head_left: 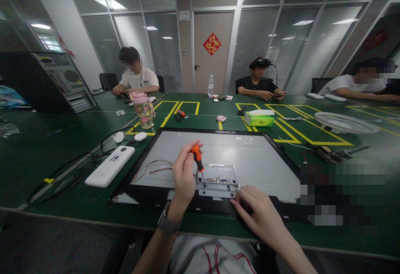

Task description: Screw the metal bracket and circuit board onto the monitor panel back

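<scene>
My left hand (183, 174) is closed around a screwdriver (197, 155) with an orange and black handle. The shaft slants down to a metal bracket (233, 174) with connector ports, on the back of a grey display panel (262, 157) in a black frame. Where the tip meets the bracket is too small to make out. Beside the bracket's right end, my right hand (254, 209) rests on the lower frame, its thumb apart from the loosely bent fingers. Thin wires (156, 165) lie across the panel's left side.
Left of the panel lie a white power bank (111, 165), a white mouse-like piece (140, 137) and black cables (75, 174). Beyond stand a pink-lidded bottle (143, 111) and a green tissue pack (259, 118). A white fan grille (345, 122) lies right. Several people sit across the table.
</scene>
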`<action>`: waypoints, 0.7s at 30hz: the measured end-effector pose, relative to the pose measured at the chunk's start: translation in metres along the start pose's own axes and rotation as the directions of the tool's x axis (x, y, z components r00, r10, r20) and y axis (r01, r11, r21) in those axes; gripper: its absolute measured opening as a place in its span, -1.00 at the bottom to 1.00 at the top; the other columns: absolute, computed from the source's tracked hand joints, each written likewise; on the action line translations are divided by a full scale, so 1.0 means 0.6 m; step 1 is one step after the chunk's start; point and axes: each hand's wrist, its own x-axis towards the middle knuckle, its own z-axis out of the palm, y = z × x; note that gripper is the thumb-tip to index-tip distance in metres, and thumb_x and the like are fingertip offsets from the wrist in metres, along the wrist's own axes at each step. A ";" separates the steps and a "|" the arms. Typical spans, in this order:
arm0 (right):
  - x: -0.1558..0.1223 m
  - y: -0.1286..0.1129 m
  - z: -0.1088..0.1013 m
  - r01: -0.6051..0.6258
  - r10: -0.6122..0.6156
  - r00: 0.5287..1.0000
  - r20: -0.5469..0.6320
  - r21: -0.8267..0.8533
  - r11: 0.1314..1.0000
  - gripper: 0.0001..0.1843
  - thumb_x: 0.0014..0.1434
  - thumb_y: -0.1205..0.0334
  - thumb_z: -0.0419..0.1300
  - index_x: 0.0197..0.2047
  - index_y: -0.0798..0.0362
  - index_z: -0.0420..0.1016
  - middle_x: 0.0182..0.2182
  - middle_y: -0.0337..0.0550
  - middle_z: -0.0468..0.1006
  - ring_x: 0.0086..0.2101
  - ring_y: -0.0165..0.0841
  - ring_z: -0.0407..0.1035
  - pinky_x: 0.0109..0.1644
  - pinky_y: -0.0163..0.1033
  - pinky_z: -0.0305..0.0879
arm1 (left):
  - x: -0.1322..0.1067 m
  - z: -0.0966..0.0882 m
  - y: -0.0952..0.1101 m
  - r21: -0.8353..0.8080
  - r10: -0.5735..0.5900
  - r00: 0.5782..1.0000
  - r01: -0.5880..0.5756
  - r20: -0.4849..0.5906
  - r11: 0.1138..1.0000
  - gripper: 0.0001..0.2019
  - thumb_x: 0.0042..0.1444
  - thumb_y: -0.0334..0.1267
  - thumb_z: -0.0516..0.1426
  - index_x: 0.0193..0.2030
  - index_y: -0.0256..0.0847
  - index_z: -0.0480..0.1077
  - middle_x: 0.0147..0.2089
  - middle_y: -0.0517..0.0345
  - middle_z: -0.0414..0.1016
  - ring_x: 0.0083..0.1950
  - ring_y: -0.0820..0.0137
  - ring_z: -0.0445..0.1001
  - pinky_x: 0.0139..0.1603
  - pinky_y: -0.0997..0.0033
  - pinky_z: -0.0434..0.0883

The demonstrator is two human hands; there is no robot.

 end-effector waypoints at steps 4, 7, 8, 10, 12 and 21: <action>-0.001 -0.001 0.002 -0.005 0.005 1.000 -0.015 -0.004 1.000 -0.74 0.34 0.22 0.07 -0.42 -0.02 0.31 -0.49 -0.21 0.44 -0.45 -0.34 0.37 -0.36 -0.28 0.26 | 0.002 0.001 0.003 0.046 0.033 0.999 -0.034 0.011 0.998 -0.73 0.30 -0.22 0.04 -0.01 -0.19 0.52 -0.08 0.02 0.56 -0.16 0.34 0.53 -0.08 0.35 0.45; -0.003 0.001 0.004 -0.009 0.009 1.000 0.000 -0.015 1.000 -0.74 0.35 0.23 0.06 -0.42 -0.02 0.30 -0.48 -0.20 0.44 -0.44 -0.32 0.37 -0.36 -0.27 0.26 | 0.000 0.000 0.004 0.070 0.045 0.999 -0.046 0.023 0.996 -0.74 0.30 -0.23 0.05 -0.03 -0.18 0.52 -0.08 0.02 0.55 -0.12 0.32 0.54 -0.06 0.34 0.45; -0.003 0.001 0.004 -0.008 0.008 1.000 0.007 -0.020 1.000 -0.74 0.35 0.23 0.06 -0.42 -0.02 0.30 -0.48 -0.20 0.43 -0.44 -0.32 0.37 -0.36 -0.27 0.26 | 0.000 0.000 0.004 0.076 0.051 0.998 -0.053 0.022 0.996 -0.74 0.30 -0.23 0.05 -0.03 -0.18 0.53 -0.08 0.01 0.55 -0.12 0.31 0.54 -0.06 0.34 0.45; -0.003 0.001 0.004 -0.008 0.009 1.000 0.023 -0.027 1.000 -0.73 0.36 0.24 0.04 -0.41 -0.01 0.29 -0.48 -0.19 0.44 -0.43 -0.31 0.38 -0.35 -0.26 0.26 | -0.002 0.000 0.004 0.083 0.063 0.998 -0.065 0.022 0.994 -0.74 0.30 -0.23 0.04 -0.04 -0.19 0.53 -0.10 0.01 0.55 -0.13 0.32 0.53 -0.07 0.34 0.46; -0.003 0.001 0.002 -0.011 0.012 0.999 0.036 -0.033 0.999 -0.73 0.37 0.23 0.03 -0.41 -0.01 0.29 -0.47 -0.18 0.44 -0.43 -0.31 0.38 -0.34 -0.26 0.26 | -0.002 0.001 0.005 0.085 0.064 0.998 -0.065 0.017 0.994 -0.74 0.29 -0.22 0.04 -0.04 -0.19 0.53 -0.11 0.02 0.55 -0.15 0.33 0.53 -0.09 0.35 0.47; -0.004 0.001 0.003 -0.024 0.025 0.999 0.042 -0.011 1.000 -0.74 0.37 0.23 0.03 -0.40 0.00 0.28 -0.46 -0.19 0.43 -0.41 -0.31 0.37 -0.33 -0.25 0.27 | -0.003 0.002 0.006 0.039 -0.013 1.000 0.013 0.020 0.999 -0.73 0.29 -0.23 0.04 0.00 -0.21 0.50 -0.16 0.03 0.59 -0.27 0.39 0.56 -0.23 0.42 0.52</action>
